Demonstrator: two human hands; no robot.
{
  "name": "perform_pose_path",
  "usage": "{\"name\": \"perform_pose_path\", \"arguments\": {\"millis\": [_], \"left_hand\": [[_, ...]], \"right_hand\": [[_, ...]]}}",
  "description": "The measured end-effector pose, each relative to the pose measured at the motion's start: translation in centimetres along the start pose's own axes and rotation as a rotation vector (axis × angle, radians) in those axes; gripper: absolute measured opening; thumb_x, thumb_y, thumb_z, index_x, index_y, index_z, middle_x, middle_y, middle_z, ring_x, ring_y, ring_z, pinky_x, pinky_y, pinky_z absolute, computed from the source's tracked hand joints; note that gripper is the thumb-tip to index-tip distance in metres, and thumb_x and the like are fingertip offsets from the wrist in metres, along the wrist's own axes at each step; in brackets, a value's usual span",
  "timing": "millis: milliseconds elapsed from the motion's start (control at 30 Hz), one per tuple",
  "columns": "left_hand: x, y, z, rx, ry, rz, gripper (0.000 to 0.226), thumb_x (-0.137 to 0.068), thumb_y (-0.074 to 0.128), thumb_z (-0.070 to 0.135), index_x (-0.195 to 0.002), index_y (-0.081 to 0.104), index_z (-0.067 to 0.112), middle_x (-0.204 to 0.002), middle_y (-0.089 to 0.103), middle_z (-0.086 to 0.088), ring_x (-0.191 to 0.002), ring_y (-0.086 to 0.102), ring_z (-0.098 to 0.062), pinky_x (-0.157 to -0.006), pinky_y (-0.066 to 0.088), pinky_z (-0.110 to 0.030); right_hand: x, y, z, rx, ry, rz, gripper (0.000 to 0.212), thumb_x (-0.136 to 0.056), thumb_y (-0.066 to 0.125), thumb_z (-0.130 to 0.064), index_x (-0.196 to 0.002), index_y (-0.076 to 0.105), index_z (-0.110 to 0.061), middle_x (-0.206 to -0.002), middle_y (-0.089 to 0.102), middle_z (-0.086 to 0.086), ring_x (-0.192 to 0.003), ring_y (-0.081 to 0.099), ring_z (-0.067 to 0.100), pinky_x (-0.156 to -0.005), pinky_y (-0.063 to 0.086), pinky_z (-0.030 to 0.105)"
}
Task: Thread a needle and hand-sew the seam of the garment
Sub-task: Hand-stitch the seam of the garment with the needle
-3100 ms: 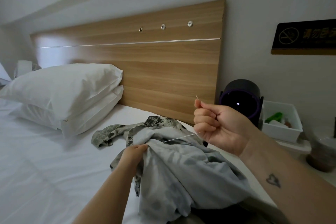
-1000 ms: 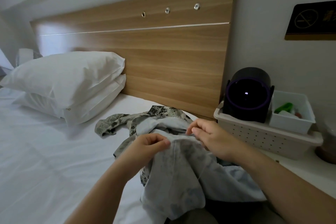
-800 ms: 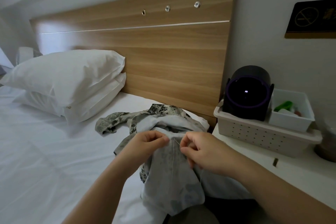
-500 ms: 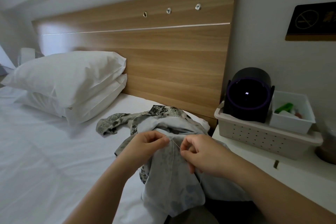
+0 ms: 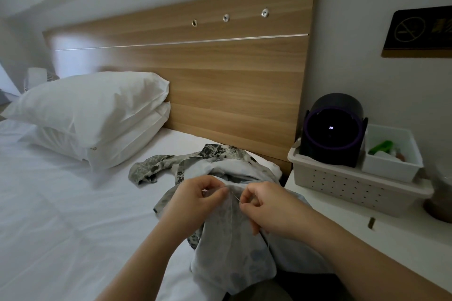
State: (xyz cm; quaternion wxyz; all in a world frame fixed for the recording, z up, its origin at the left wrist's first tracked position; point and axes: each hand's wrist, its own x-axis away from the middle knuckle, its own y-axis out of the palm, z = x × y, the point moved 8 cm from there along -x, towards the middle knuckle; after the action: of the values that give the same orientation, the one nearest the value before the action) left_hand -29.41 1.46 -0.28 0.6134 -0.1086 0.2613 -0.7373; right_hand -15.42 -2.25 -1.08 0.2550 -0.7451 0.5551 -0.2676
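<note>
Both hands are busy here. The left hand [image 5: 193, 203] pinches a fold of the grey patterned garment [image 5: 234, 247], and the right hand [image 5: 269, 205] pinches the needle [image 5: 235, 195] just beside it, against the fabric edge. The garment sits bunched up on the white bed [image 5: 61, 215], with the pillows [image 5: 93, 110] off to the left.

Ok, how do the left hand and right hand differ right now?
The left hand pinches a fold of the garment; the right hand pinches the needle, angled toward that fold. The left hand sits on the bed side; the right hand is nearer the perforated basket. Both use a thumb-and-forefinger grip, close together at the seam.
</note>
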Motion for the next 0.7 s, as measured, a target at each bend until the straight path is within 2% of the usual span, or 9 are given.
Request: {"name": "perform_pose_path", "arguments": {"millis": [100, 233, 367, 433, 533, 600, 700], "left_hand": [[0.4, 0.0, 0.8, -0.076, 0.061, 0.040, 0.014, -0.084, 0.070, 0.022, -0.070, 0.069, 0.025, -0.049, 0.053, 0.016, -0.048, 0.042, 0.000, -0.049, 0.034, -0.014], [1.0, 0.5, 1.8, -0.106, 0.117, 0.062, 0.015, -0.083, 0.070, 0.019, -0.070, 0.068, 0.025, -0.051, 0.056, 0.023, -0.048, 0.047, 0.006, -0.049, 0.035, -0.008], [0.6, -0.4, 0.9, -0.011, 0.056, 0.109, 0.016, -0.084, 0.069, 0.017, -0.071, 0.071, 0.025, -0.066, 0.068, 0.013, -0.060, 0.057, 0.003, -0.059, 0.044, -0.015], [0.5, -0.7, 0.4, 0.034, 0.032, 0.118, 0.019, -0.085, 0.068, 0.016, -0.070, 0.071, 0.027, -0.067, 0.069, 0.014, -0.062, 0.059, 0.005, -0.060, 0.044, -0.011], [0.6, -0.1, 0.6, 0.077, 0.035, 0.069, 0.019, -0.086, 0.068, 0.019, -0.071, 0.073, 0.030, -0.073, 0.071, 0.014, -0.069, 0.063, 0.003, -0.063, 0.045, -0.011], [0.8, 0.3, 1.0, 0.098, 0.056, 0.040, 0.018, -0.087, 0.067, 0.021, -0.076, 0.073, 0.034, -0.076, 0.072, 0.012, -0.071, 0.064, 0.002, -0.063, 0.047, -0.014], [0.9, 0.5, 1.1, 0.138, 0.055, 0.020, 0.013, -0.087, 0.068, 0.025, -0.078, 0.073, 0.033, -0.078, 0.072, 0.002, -0.071, 0.063, -0.009, -0.066, 0.050, -0.029]], "right_hand": [[-0.3, 0.0, -0.2, -0.042, 0.002, 0.031, 0.011, -0.093, 0.046, -0.024, -0.088, 0.055, -0.025, -0.055, 0.066, -0.009, -0.047, 0.056, -0.002, -0.060, 0.050, 0.027], [-0.6, -0.3, -0.5, -0.217, -0.026, 0.133, 0.008, -0.095, 0.050, -0.020, -0.088, 0.054, -0.023, -0.054, 0.064, -0.007, -0.045, 0.053, -0.001, -0.051, 0.044, 0.020], [-0.1, -0.7, -0.4, -0.338, -0.108, 0.186, 0.010, -0.091, 0.060, -0.020, -0.093, 0.054, -0.028, -0.071, 0.071, -0.008, -0.066, 0.066, 0.005, -0.066, 0.056, 0.023], [0.3, -1.1, -0.6, -0.314, -0.176, 0.213, 0.010, -0.087, 0.065, -0.020, -0.089, 0.059, -0.028, -0.080, 0.072, -0.009, -0.074, 0.067, 0.005, -0.073, 0.056, 0.026], [0.4, -1.5, -1.0, -0.285, -0.240, 0.237, 0.008, -0.084, 0.069, -0.021, -0.083, 0.065, -0.028, -0.084, 0.071, -0.010, -0.079, 0.066, 0.003, -0.075, 0.054, 0.022], [0.2, -1.5, -1.2, -0.289, -0.255, 0.241, 0.009, -0.084, 0.070, -0.018, -0.083, 0.066, -0.026, -0.082, 0.072, -0.008, -0.078, 0.066, 0.003, -0.074, 0.054, 0.021], [0.0, -2.3, -0.7, -0.348, -0.222, 0.276, 0.010, -0.082, 0.073, -0.021, -0.086, 0.064, -0.024, -0.078, 0.071, -0.005, -0.071, 0.065, 0.002, -0.067, 0.051, 0.016]]}}
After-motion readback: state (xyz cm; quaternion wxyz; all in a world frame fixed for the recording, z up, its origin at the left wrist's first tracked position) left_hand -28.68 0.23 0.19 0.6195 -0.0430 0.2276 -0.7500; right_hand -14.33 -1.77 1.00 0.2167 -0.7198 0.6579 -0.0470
